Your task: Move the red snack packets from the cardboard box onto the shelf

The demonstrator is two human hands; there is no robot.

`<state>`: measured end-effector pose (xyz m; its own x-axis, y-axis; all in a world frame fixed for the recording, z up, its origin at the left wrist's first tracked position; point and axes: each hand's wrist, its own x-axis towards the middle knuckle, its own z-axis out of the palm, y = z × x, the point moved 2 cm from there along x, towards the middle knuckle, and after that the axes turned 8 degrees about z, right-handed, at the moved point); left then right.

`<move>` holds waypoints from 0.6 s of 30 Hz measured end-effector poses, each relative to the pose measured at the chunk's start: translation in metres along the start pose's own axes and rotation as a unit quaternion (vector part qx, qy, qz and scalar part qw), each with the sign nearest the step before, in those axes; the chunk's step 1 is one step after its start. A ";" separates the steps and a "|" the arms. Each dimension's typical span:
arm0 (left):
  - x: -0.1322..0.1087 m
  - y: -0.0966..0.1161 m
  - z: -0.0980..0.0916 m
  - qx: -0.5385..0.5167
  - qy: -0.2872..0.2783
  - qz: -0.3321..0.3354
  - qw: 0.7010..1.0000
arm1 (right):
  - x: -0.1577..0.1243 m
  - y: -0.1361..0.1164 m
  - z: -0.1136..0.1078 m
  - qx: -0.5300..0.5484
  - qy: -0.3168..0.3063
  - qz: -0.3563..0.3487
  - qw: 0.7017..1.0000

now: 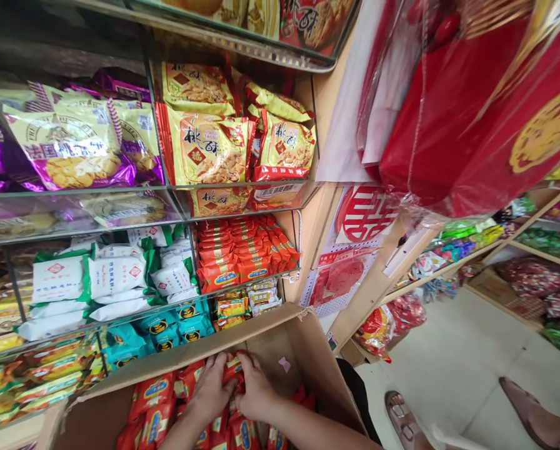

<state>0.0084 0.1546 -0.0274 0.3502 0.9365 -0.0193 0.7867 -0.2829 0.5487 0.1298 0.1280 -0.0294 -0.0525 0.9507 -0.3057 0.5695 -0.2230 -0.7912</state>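
Note:
Both of my hands are down inside an open cardboard box point(315, 356) that holds many small red snack packets point(152, 390). My left hand point(212, 387) has its fingers curled at the box's middle, against a red snack packet point(234, 369). From the other side my right hand point(256, 389) grips the same small group of packets, thumb and fingers bent inward. Palms and forearms hide part of what lies between them. More red packets point(245, 431) lie below my wrists, and a scrap of pink paper point(284, 364) is on the box's inner side.
Behind the box, shelves hold red packets point(242, 250), white-and-green bags point(115, 275), teal packets point(160, 328) and yellow-red bags point(209, 147). Red bags point(458, 119) hang at upper right. A person's sandalled foot point(402, 415) stands on the floor point(449, 356) to the right.

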 end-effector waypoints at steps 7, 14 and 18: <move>-0.021 0.019 -0.024 -0.170 0.036 0.003 0.985 | -0.009 -0.004 -0.036 0.047 0.016 -0.029 0.998; -0.051 0.067 -0.042 -0.269 0.105 -0.107 0.951 | -0.036 -0.039 -0.055 0.209 0.114 -0.006 0.971; -0.059 0.081 -0.047 -0.161 0.194 -0.124 0.960 | -0.039 -0.048 -0.067 0.067 0.202 -0.081 0.974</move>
<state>0.0270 0.0863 0.0574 -0.0920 0.9911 0.0960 0.6024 -0.0214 0.7979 0.1594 0.1159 0.0555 0.2106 0.9767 0.0408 0.4676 -0.0640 -0.8816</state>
